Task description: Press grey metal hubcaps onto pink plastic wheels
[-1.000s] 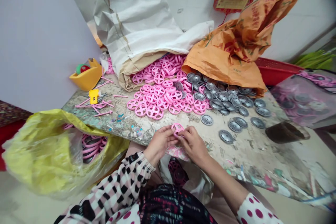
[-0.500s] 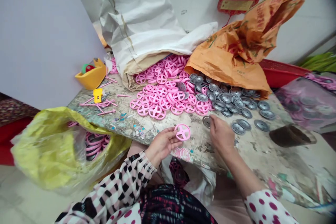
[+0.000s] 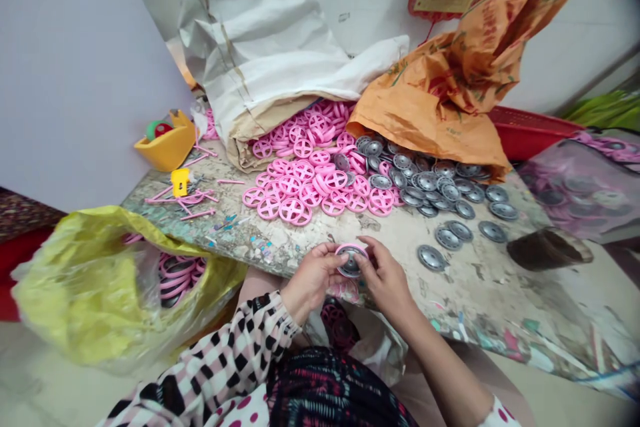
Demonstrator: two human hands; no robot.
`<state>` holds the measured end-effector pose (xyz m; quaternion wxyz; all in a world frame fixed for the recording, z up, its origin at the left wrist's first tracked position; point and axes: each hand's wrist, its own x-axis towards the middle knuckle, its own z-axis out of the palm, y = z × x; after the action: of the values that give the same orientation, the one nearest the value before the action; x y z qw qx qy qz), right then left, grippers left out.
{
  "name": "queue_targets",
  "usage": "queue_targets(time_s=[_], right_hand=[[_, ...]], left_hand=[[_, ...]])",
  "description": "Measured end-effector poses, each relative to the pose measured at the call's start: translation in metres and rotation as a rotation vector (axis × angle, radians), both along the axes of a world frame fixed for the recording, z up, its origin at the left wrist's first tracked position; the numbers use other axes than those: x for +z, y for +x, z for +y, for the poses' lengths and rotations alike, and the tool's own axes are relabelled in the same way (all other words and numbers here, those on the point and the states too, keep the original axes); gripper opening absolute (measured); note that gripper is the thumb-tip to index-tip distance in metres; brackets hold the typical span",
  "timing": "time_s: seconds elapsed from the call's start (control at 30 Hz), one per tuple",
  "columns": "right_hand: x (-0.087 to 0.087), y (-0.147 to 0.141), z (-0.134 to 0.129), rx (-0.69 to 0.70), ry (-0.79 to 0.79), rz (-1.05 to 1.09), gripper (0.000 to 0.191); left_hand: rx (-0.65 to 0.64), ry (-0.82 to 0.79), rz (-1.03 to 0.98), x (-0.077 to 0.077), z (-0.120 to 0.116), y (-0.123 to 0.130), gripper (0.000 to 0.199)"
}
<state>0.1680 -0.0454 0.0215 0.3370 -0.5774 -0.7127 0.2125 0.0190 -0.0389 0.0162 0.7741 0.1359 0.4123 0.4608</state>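
Observation:
Near the table's front edge, my left hand (image 3: 311,278) grips a pink ring by its left side. A grey disc (image 3: 352,263) sits inside this ring, facing up. My right hand (image 3: 387,280) holds the same piece from the right, its thumb on the grey disc. Beyond my hands lies a heap of pink spoked wheels (image 3: 295,187), spilling from a white sack (image 3: 260,33). Grey discs (image 3: 427,181) are piled to its right, at the mouth of an orange bag (image 3: 430,110). One loose grey disc (image 3: 433,257) lies right of my right hand.
A yellow bag (image 3: 90,287) with pink-rimmed wheels hangs at the left front. Pink sticks (image 3: 197,197) and a yellow container (image 3: 167,143) are at the table's left. A dark cup (image 3: 547,249) lies at the right, near a clear bag (image 3: 585,187).
My right hand has moved left with a grey disc, which now sits in the pink wheel in my left hand. Another grey disc shows on the table where my right hand was.

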Motion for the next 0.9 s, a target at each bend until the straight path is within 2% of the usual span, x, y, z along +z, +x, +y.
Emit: queue_targets(time_s=[0.07, 0.23, 0.3, 0.37, 0.47, 0.53, 0.6, 0.7, 0.8, 0.9], right_hand=[[0.001, 0.001, 0.000, 0.027, -0.093, 0.048, 0.030], [-0.006, 0.004, -0.004, -0.051, -0.146, 0.116, 0.027], [-0.009, 0.010, -0.009, 0.013, -0.184, 0.096, 0.027], [-0.009, 0.018, -0.017, 0.164, -0.233, -0.022, 0.025], [-0.007, 0.029, -0.036, 0.351, -0.290, -0.301, 0.026], [-0.004, 0.038, -0.048, 0.370, -0.285, -0.406, 0.027], [-0.003, 0.052, -0.052, 0.308, -0.235, -0.420, 0.030], [-0.002, 0.084, -0.041, 0.078, -0.091, -0.465, 0.034], [-0.005, 0.117, -0.019, -0.199, 0.023, -0.678, 0.038], [-0.011, 0.134, -0.002, -0.292, -0.021, -0.889, 0.043]], left_hand=[[0.016, 0.030, 0.063, 0.000, -0.002, 0.002, 0.031], [-0.047, 0.112, 0.182, -0.003, -0.007, 0.008, 0.032], [-0.101, 0.184, 0.240, -0.005, -0.004, 0.005, 0.032], [-0.105, 0.282, 0.342, -0.009, 0.004, -0.005, 0.032], [-0.004, 0.431, 0.718, -0.016, 0.020, -0.029, 0.026], [0.093, 0.554, 1.101, -0.022, 0.032, -0.048, 0.024], [0.136, 0.659, 1.381, -0.027, 0.043, -0.063, 0.026], [0.135, 0.653, 1.690, -0.033, 0.055, -0.077, 0.033], [-0.011, 0.620, 1.873, -0.037, 0.065, -0.083, 0.028], [-0.108, 0.670, 1.941, -0.037, 0.068, -0.085, 0.023]])
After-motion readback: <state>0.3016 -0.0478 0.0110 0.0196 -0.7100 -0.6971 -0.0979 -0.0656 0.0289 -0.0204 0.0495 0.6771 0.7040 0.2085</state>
